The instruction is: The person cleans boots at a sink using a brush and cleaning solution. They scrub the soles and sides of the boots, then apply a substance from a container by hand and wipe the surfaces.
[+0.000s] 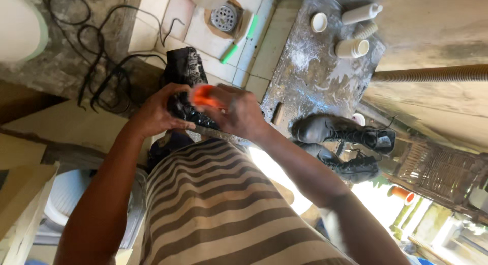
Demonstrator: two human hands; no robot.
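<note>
My left hand (155, 112) grips a wet black boot (187, 67) from the side, holding it up in front of my striped shirt. My right hand (236, 111) is closed on an orange brush (205, 96) that is pressed against the boot's shiny surface. The two hands are close together over the boot. Its lower part is hidden behind my fingers.
Two more black lace-up boots (343, 133) (356, 166) lie to the right beside a soapy concrete slab (310, 77) that carries white containers (352, 47). A floor drain (223, 16), a green-handled brush (239, 41), black cables (96, 56) and a corrugated hose (432, 73) are around.
</note>
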